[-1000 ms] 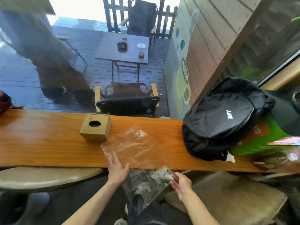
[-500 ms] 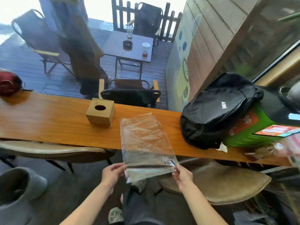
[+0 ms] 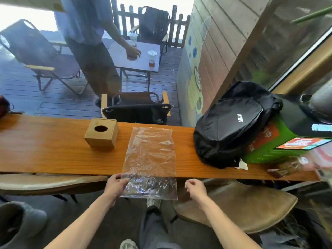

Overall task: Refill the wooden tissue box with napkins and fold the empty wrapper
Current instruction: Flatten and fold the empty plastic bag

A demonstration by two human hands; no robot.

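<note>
at the counter edge [image 3: 53, 169] — left hand [image 3: 115, 186] pinches wrapper [image 3: 150, 159].

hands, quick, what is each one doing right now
Left hand: pinching the near left edge of the plastic wrapper.
Right hand: fingers curled, holding nothing, off the wrapper.

The clear plastic wrapper [image 3: 150, 159] lies flat and crinkled on the wooden counter, its near end hanging past the edge toward me. My left fingers [image 3: 124, 181] pinch its near left corner; the near right corner hangs free, just left of my curled right fingers [image 3: 190, 184]. The wooden tissue box [image 3: 101, 133], a light cube with a round hole on top, stands upright beyond my left fingers, left of the wrapper.
</note>
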